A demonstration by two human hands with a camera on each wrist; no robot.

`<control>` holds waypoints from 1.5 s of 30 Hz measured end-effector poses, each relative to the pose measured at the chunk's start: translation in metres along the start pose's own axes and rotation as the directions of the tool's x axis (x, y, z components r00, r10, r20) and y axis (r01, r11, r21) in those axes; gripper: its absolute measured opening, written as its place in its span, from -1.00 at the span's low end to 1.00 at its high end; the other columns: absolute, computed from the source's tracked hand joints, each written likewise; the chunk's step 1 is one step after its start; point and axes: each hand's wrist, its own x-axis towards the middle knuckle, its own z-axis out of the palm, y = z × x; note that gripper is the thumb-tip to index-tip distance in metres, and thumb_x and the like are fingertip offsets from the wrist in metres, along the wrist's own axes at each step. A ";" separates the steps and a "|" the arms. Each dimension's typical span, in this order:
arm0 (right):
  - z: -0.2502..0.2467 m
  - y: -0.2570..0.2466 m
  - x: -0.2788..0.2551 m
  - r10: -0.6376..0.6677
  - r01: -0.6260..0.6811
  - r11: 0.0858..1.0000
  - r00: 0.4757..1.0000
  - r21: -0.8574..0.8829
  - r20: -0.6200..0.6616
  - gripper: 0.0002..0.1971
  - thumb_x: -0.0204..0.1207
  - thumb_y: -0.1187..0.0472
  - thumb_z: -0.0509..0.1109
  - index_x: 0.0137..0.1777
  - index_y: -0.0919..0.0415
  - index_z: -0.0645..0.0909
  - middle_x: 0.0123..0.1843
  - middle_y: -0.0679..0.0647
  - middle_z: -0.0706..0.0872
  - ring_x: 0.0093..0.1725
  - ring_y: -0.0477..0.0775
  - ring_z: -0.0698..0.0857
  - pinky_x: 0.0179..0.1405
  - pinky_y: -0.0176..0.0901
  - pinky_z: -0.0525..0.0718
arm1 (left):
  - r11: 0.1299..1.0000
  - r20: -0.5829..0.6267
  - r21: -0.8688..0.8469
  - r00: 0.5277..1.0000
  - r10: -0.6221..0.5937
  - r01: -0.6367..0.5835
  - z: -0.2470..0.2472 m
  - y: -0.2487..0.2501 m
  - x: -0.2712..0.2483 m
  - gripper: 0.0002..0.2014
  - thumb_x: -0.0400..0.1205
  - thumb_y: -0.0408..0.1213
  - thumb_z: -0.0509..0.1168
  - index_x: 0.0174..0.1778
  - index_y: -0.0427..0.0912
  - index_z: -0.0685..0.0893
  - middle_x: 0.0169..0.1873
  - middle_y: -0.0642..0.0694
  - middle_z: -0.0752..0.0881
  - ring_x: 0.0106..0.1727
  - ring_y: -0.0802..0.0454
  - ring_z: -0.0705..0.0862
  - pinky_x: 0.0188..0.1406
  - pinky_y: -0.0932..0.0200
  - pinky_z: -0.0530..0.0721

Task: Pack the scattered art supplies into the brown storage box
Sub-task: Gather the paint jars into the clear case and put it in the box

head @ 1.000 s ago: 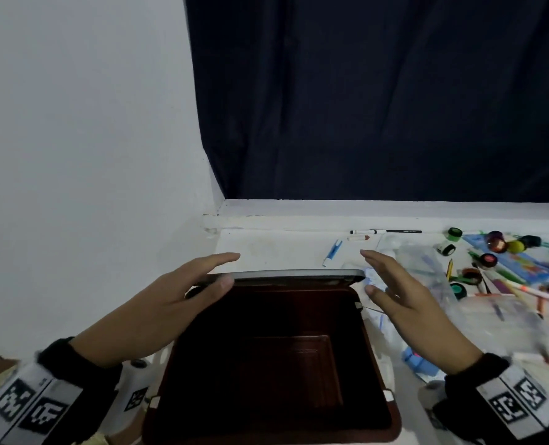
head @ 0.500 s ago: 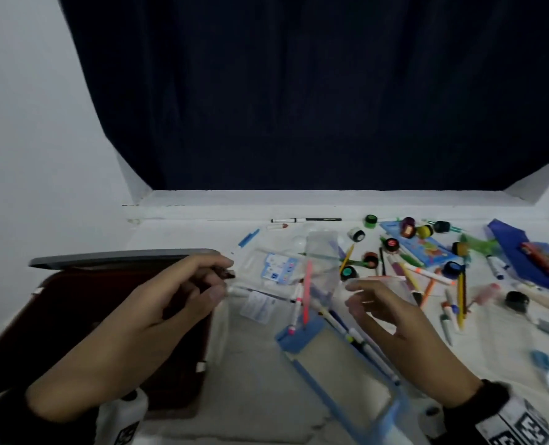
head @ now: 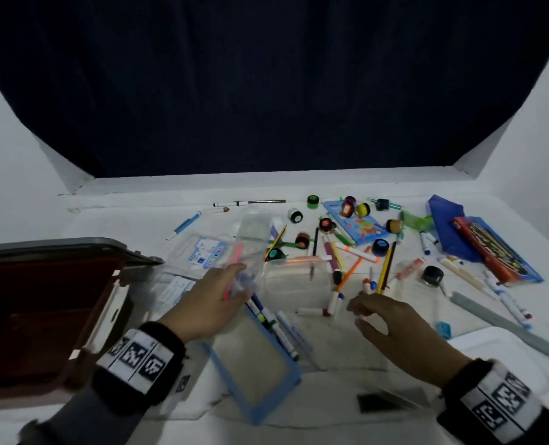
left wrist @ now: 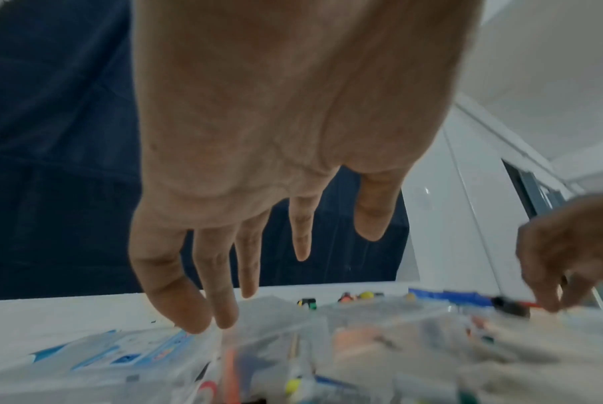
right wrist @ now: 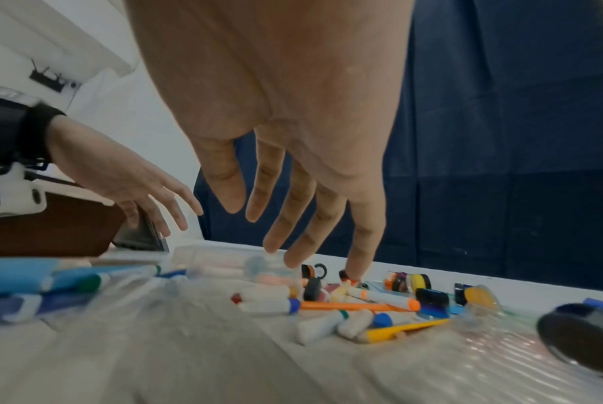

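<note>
Both my hands are leaving the open box [head: 42,300], now at my left, and reaching into the scattered markers [head: 347,252]: left hand [head: 209,303] spread, right hand [head: 395,326] loosely curled, neither holding anything yet.

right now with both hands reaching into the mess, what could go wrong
The left hand reaches for a clear case with loose markers beside it; a hasty grab could scatter them. The right hand hovers open over mixed pens and round paint pots, which could roll if nudged. The brown box sits far left, so each item must be carried across the clutter.
</note>
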 end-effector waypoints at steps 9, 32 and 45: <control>-0.024 0.050 0.021 0.160 -0.116 0.957 0.975 -0.265 0.152 -0.65 0.59 0.05 0.33 0.36 -0.21 0.53 0.36 -0.15 0.58 0.32 -0.01 0.56 0.31 0.02 0.59 | 0.946 0.071 0.296 0.985 -0.160 0.132 0.009 -0.012 0.072 -0.47 0.65 0.26 0.15 0.52 0.28 0.22 0.27 -0.18 0.46 0.13 -0.30 0.66 0.15 -0.18 0.68; 0.019 -0.018 0.042 0.018 0.203 0.891 0.878 -0.406 0.479 -0.05 0.42 -0.47 0.25 0.70 -0.03 0.03 0.54 0.06 0.42 0.42 0.13 0.48 0.40 0.02 0.48 | 0.939 -0.224 -0.336 0.962 -0.156 0.074 -0.033 0.030 0.050 -0.82 0.77 -0.07 0.08 0.19 0.12 0.56 -0.24 -0.15 0.66 -0.29 -0.15 0.58 -0.27 0.09 0.46; -0.061 0.011 0.025 -0.002 -0.002 0.809 1.000 0.587 0.007 -0.17 0.25 -0.15 0.61 0.48 -0.46 0.26 0.16 -0.13 0.62 0.06 -0.11 0.69 0.05 -0.08 0.77 | 0.220 -0.044 -0.975 0.985 -0.166 -0.006 -0.025 0.087 -0.033 -0.52 0.74 -0.10 -0.03 0.41 -0.22 0.63 0.26 -0.36 0.74 0.17 -0.39 0.74 -0.01 -0.13 0.81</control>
